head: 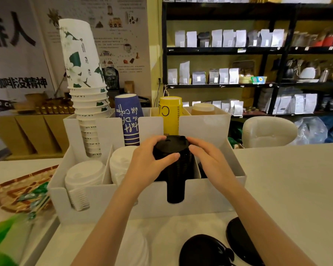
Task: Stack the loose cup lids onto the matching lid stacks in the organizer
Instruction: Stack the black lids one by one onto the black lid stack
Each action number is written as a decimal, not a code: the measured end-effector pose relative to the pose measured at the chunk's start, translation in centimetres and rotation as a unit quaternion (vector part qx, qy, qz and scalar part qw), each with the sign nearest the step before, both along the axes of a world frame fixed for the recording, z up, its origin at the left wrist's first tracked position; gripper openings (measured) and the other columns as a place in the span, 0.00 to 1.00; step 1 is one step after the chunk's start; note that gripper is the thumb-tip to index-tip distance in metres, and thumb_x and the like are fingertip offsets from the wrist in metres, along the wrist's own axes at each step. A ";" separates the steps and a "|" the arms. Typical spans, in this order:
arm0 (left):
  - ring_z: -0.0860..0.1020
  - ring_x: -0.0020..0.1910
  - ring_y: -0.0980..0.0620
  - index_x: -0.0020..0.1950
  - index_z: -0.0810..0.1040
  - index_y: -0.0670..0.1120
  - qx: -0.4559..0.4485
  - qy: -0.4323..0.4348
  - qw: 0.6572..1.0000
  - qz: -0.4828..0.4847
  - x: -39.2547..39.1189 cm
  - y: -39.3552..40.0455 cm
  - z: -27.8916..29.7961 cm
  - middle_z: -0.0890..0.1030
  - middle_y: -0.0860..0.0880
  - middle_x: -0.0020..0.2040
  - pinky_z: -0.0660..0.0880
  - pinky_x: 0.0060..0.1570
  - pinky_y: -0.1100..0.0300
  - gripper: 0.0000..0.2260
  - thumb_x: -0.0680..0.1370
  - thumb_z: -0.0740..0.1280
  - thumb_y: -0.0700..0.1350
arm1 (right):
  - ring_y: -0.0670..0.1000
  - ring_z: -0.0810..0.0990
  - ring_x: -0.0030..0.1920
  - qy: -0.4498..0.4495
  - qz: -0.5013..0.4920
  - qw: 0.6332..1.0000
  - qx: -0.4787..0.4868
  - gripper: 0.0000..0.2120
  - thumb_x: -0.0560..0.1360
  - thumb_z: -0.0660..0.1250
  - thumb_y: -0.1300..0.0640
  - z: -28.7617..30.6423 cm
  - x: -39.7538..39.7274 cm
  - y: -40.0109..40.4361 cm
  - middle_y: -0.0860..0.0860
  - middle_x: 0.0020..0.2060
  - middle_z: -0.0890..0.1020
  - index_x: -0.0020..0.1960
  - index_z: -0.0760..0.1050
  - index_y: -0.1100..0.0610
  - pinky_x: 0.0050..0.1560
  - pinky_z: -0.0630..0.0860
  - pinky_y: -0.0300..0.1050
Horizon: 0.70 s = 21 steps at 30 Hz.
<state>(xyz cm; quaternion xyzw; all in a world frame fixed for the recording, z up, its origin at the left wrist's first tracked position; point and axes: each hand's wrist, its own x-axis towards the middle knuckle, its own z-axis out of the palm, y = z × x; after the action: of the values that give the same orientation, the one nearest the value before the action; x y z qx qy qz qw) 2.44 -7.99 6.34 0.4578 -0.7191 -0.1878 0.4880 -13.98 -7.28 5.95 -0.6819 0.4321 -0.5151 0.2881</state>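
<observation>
A white organizer [210, 196] stands on the counter. Its third front slot holds a tall black lid stack [175, 181]. A black lid [171, 144] sits on top of that stack. My left hand [148, 162] grips the lid's left side and my right hand [208, 160] presses its right side. Two white lid stacks [81, 179] [119, 162] fill the front slots to the left. Loose black lids [202, 250] [236, 237] lie on the counter in front, partly hidden by my right forearm. A loose white lid [135, 248] lies near my left forearm.
Paper cup stacks stand in the organizer's back slots: white floral [85, 89], blue [129, 120], yellow [170, 114], brown [203, 109]. A woven tray [17, 191] with green packets lies at left. Black shelves [238, 52] with bags stand behind the counter.
</observation>
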 end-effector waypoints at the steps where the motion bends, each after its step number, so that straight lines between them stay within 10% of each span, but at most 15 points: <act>1: 0.72 0.54 0.55 0.60 0.71 0.52 0.003 0.000 1.000 0.000 0.0 0.0 0.0 0.74 0.54 0.54 0.70 0.49 0.67 0.22 0.68 0.70 0.51 | 0.40 0.71 0.58 0.002 0.000 1.000 -0.001 0.17 0.77 0.56 0.55 0.0 0.1 0.0 0.45 0.58 0.76 0.64 0.69 0.51 0.51 0.65 0.25; 7: 0.73 0.54 0.55 0.61 0.71 0.51 0.014 0.002 1.000 0.001 -0.3 0.1 0.1 0.75 0.53 0.54 0.70 0.50 0.65 0.21 0.69 0.69 0.51 | 0.26 0.73 0.46 0.013 0.007 1.000 -0.025 0.19 0.76 0.56 0.58 0.5 0.3 0.4 0.27 0.39 0.77 0.45 0.71 0.33 0.41 0.65 0.18; 13: 0.72 0.54 0.55 0.62 0.70 0.49 0.012 -0.007 1.000 -0.004 -0.8 0.6 0.2 0.74 0.53 0.55 0.71 0.52 0.63 0.20 0.71 0.68 0.50 | 0.44 0.71 0.58 0.097 -0.043 0.994 -0.039 0.16 0.77 0.54 0.52 -0.6 0.1 -0.1 0.48 0.56 0.77 0.62 0.70 0.47 0.58 0.67 0.38; 21: 0.70 0.54 0.57 0.63 0.69 0.49 -0.029 0.007 0.999 0.026 -1.5 0.7 -0.2 0.73 0.54 0.55 0.69 0.48 0.71 0.22 0.70 0.68 0.50 | 0.49 0.72 0.58 0.130 -0.055 0.988 -0.058 0.17 0.76 0.54 0.51 -1.0 0.1 -0.4 0.49 0.58 0.77 0.65 0.66 0.47 0.60 0.69 0.49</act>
<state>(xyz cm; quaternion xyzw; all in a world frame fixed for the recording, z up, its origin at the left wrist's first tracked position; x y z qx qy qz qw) 0.97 -7.33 6.18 0.4603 -0.7086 -0.1575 0.5111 -13.86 -7.66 4.98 -0.7340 0.4717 -0.4613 0.1608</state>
